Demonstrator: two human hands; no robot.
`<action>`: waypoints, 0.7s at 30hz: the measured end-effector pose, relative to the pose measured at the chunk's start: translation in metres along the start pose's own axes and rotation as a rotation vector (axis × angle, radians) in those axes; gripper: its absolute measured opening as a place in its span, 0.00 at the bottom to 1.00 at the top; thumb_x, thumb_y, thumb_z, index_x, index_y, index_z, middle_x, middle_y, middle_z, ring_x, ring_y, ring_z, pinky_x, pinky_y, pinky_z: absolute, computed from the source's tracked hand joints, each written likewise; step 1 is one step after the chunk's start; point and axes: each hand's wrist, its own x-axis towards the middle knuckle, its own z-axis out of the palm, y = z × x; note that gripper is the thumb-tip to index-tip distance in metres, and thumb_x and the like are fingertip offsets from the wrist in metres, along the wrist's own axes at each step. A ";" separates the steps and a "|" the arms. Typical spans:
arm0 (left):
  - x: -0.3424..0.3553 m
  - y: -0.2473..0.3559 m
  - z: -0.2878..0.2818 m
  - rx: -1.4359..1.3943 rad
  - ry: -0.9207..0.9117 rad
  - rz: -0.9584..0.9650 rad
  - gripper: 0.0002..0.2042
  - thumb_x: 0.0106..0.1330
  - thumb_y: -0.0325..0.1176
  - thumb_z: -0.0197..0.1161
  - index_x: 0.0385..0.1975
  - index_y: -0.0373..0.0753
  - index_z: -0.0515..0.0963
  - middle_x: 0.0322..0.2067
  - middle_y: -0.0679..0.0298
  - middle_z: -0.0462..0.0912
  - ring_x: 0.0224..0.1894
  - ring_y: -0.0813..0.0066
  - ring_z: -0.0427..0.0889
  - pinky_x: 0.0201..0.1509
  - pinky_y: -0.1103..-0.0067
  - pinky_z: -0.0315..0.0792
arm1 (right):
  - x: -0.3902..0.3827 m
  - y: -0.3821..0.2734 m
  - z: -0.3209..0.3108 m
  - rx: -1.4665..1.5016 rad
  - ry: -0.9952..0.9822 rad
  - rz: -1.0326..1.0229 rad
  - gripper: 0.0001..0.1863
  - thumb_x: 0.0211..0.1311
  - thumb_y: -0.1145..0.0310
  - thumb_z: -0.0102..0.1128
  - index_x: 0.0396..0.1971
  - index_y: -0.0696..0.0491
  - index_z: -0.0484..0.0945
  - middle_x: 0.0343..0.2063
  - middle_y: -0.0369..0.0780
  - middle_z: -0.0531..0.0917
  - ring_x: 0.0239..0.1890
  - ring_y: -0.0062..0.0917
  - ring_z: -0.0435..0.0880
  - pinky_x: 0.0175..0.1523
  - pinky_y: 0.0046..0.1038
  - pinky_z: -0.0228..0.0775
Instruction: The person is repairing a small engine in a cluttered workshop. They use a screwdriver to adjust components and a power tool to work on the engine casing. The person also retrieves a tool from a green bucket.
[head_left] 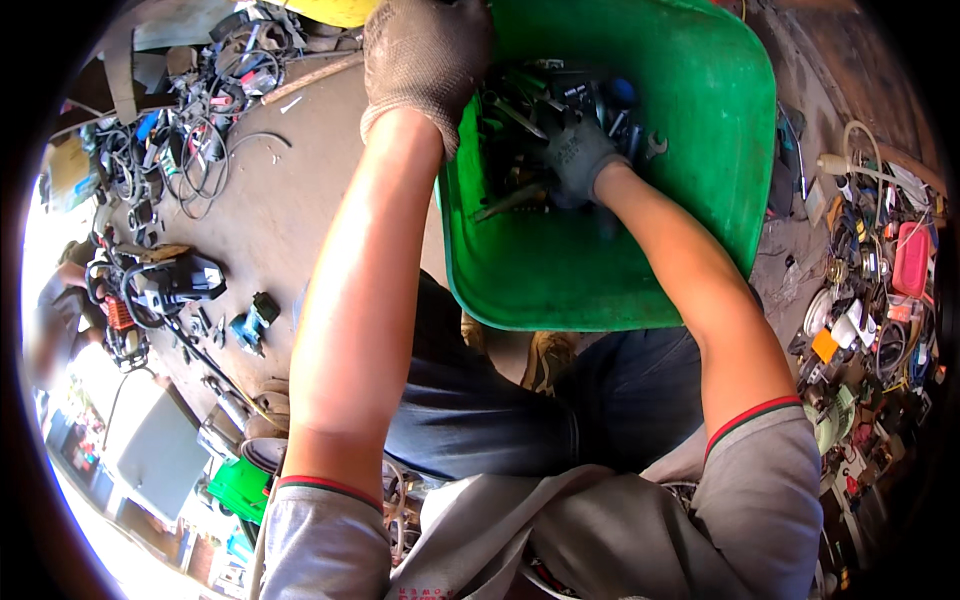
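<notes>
A deep green plastic tub (600, 285) sits in front of my knees, with a pile of dark hand tools (520, 90) inside. My left hand (425, 60), in a brown textured work glove, is closed at the tub's left rim; the fingertips are hidden. Inside the tub, my right hand (580, 155) wears a dark grey glove. Its fingers are apart and touch the tools, their tips partly lost in shadow. To the right of this hand, a small open-end wrench (656, 146) lies against the green plastic.
Cables and scrap (200, 150) cover the floor at the far left. Nearer are a chainsaw-like machine (170, 285) and a teal power tool (255, 322). Mixed parts and a red tray (911, 258) lie along the right. Another person (65, 310) is at the left edge.
</notes>
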 end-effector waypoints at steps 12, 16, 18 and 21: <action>0.000 0.000 -0.003 0.047 -0.029 -0.016 0.13 0.66 0.33 0.62 0.48 0.36 0.80 0.41 0.48 0.86 0.47 0.51 0.85 0.51 0.66 0.77 | -0.001 0.062 -0.035 0.569 0.198 0.623 0.31 0.57 0.52 0.66 0.60 0.49 0.77 0.50 0.47 0.85 0.53 0.40 0.85 0.58 0.39 0.77; 0.000 0.002 -0.005 0.005 -0.112 -0.153 0.14 0.66 0.33 0.62 0.48 0.36 0.81 0.42 0.48 0.86 0.49 0.51 0.85 0.52 0.66 0.76 | -0.008 0.083 -0.067 0.547 0.060 0.853 0.20 0.62 0.59 0.60 0.50 0.53 0.84 0.53 0.48 0.84 0.55 0.41 0.84 0.59 0.38 0.77; 0.000 0.001 -0.004 0.026 -0.070 -0.090 0.13 0.66 0.33 0.62 0.47 0.36 0.81 0.42 0.47 0.86 0.49 0.51 0.84 0.53 0.65 0.76 | -0.010 0.074 -0.075 0.327 0.133 0.754 0.18 0.61 0.61 0.59 0.48 0.53 0.84 0.52 0.48 0.84 0.54 0.40 0.84 0.58 0.39 0.77; 0.003 -0.003 -0.002 0.058 -0.044 -0.030 0.13 0.66 0.33 0.61 0.47 0.36 0.81 0.43 0.47 0.86 0.50 0.49 0.84 0.54 0.64 0.76 | -0.006 0.043 -0.080 0.151 0.312 0.569 0.17 0.60 0.63 0.58 0.45 0.54 0.85 0.50 0.49 0.84 0.53 0.39 0.85 0.57 0.40 0.77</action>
